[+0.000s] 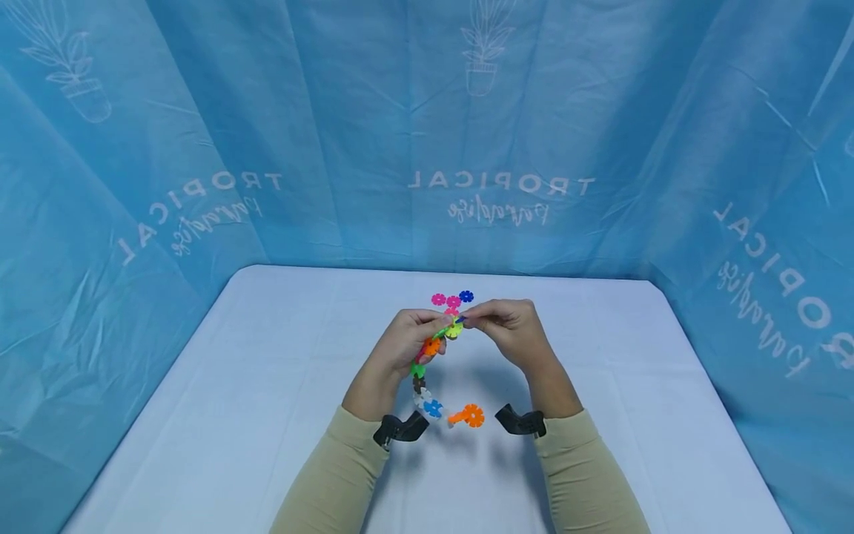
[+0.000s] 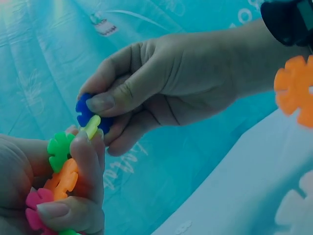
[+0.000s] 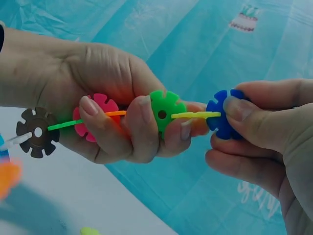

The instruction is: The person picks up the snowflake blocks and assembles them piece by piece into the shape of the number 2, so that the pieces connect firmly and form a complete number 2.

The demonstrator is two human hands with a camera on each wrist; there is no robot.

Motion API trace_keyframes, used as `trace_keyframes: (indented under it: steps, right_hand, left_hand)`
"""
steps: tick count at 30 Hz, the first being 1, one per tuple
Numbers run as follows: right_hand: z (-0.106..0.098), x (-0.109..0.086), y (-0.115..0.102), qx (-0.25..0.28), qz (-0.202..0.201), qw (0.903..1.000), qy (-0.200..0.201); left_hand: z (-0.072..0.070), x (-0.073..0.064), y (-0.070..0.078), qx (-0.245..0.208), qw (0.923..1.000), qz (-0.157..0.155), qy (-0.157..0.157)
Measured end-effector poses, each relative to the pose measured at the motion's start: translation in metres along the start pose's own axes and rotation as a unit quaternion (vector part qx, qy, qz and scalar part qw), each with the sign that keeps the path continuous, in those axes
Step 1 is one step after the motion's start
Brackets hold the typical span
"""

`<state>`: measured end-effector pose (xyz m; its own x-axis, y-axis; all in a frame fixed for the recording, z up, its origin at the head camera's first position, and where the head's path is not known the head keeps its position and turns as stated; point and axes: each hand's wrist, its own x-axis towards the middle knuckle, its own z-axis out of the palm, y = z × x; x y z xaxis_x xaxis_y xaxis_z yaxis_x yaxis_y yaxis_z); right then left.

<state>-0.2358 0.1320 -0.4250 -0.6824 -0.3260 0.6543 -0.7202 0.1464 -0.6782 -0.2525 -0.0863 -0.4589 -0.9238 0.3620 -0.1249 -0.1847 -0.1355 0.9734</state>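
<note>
My left hand (image 1: 405,343) holds a chain of interlocking flower-shaped plastic discs, fingers curled round its pink (image 3: 98,117), orange and green (image 3: 167,111) pieces. A yellow disc (image 3: 195,115) sticks out edge-on past its fingertips. My right hand (image 1: 510,332) pinches a blue disc (image 3: 225,117) between thumb and fingers, and the yellow disc's edge meets it. Whether the slots are fully engaged cannot be told. The chain's other end curves down toward me through a brown disc (image 3: 37,132), white and light blue (image 1: 432,408) pieces, to an orange disc (image 1: 474,415).
Loose pink discs (image 1: 438,299) and a dark blue disc (image 1: 466,296) lie on the white table (image 1: 267,371) just beyond my hands. A blue printed curtain (image 1: 400,111) surrounds the table's back and sides. Black straps (image 1: 522,421) sit at both wrists.
</note>
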Motion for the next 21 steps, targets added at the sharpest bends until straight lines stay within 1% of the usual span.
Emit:
trace_keyframes:
  steps: [4, 7, 9, 12, 15, 18, 21]
  right_hand:
    - [0.000, 0.000, 0.002, 0.000, 0.006, 1.0000, -0.004]
    - [0.000, -0.002, 0.010, 0.011, 0.013, 0.9999, 0.002]
    - [-0.001, -0.004, 0.020, 0.026, 0.020, 0.9994, 0.006]
    - [-0.002, -0.008, 0.033, 0.058, 0.031, 0.9978, 0.013]
    - [-0.004, -0.011, 0.040, 0.086, 0.041, 0.9953, 0.020]
    - [-0.006, -0.012, 0.042, 0.107, 0.048, 0.9927, 0.027]
    - [-0.006, -0.012, 0.044, 0.124, 0.054, 0.9901, 0.038]
  left_hand:
    - [-0.001, 0.001, -0.001, -0.003, 0.9999, -0.012, 0.002]
    - [-0.003, 0.001, 0.000, 0.019, 0.9997, -0.009, -0.012]
    - [-0.005, 0.000, 0.003, 0.042, 0.9986, -0.002, -0.031]
    - [-0.010, -0.003, 0.007, 0.064, 0.9957, 0.017, -0.065]
    - [-0.016, -0.005, 0.010, 0.074, 0.9915, 0.049, -0.095]
    - [-0.020, -0.007, 0.013, 0.084, 0.9869, 0.082, -0.111]
    - [-0.022, -0.009, 0.014, 0.096, 0.9829, 0.106, -0.116]
